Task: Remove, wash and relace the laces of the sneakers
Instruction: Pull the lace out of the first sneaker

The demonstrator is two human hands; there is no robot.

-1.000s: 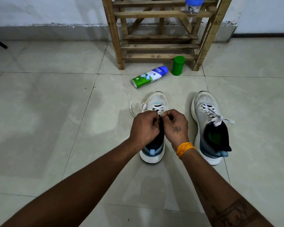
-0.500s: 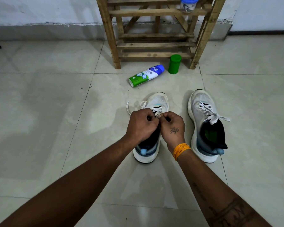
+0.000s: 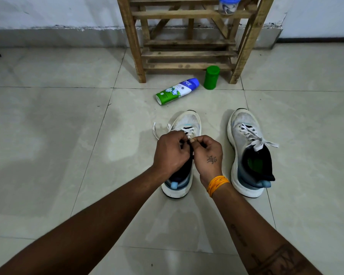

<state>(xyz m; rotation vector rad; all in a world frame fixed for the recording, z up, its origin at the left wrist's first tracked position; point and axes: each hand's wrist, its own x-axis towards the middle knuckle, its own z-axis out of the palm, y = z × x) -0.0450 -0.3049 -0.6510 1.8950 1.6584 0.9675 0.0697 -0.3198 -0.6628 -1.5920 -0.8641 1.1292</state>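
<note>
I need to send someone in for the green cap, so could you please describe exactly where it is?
Find the wooden rack against the back wall. The green cap stands upright on the floor tiles in front of the rack's lowest shelf, near its right-hand leg. Unlike the spray can lying on its side just to its left, it is short, plain and solid green, with no label.

Bare arms, orange band (image 3: pixel 217 184) on right wrist, tattoos on right grip (image 3: pixel 208 156) & forearm.
</note>
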